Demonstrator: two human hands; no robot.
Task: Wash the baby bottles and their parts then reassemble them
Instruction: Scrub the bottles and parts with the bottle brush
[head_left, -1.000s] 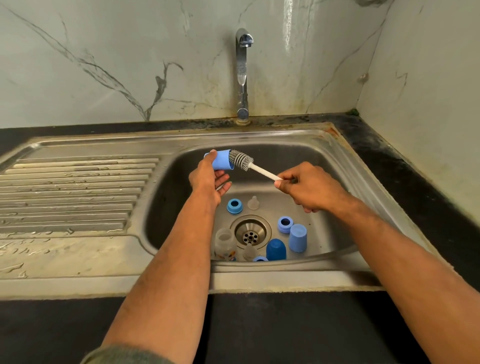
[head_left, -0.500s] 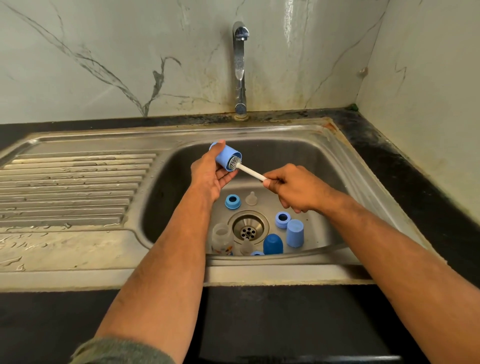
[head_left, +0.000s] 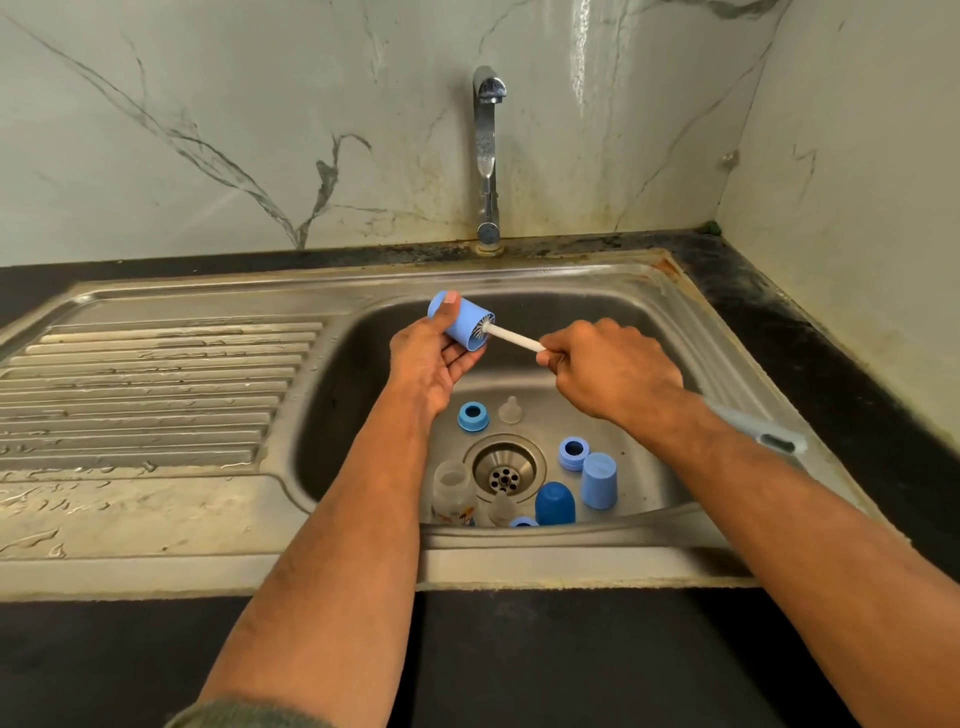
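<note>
— What can't you make out from up here?

— The bristle end of my brush (head_left: 511, 338). It is sunk inside the light blue cap (head_left: 464, 325), and only a few grey bristles show at the cap's open mouth. The white handle runs out of the cap and vanishes into my right hand (head_left: 608, 371), so its far end is hidden. My left forearm covers part of the clear bottle (head_left: 453, 488) in the basin, and the sink's near wall cuts off a blue ring (head_left: 523, 521) and a small clear piece beside it; I cannot tell what that piece is. A blurred grey thing (head_left: 763, 431) lies on the sink's right rim behind my right forearm.

— How are your fingers?

— My left hand (head_left: 431, 358) holds the cap, thumb across its top, fingers cupped beneath, above the back of the basin. My right hand is curled tightly round the handle.

— Anything different from a second ago?

— Then the bristles were outside the cap, at its mouth. Half a second ago they had gone in, and they remain inside now, with the cap turned more toward me.

— And the sink (head_left: 675, 306)?

— On its floor round the drain (head_left: 503, 465): a blue collar ring (head_left: 472, 417) and a clear teat (head_left: 510, 410) behind, a paler ring (head_left: 573, 453) touching a light blue cap standing mouth-down (head_left: 599, 480) on the right, and a dark blue cap (head_left: 555, 503) in front. The tap (head_left: 487, 156) stands behind.
</note>
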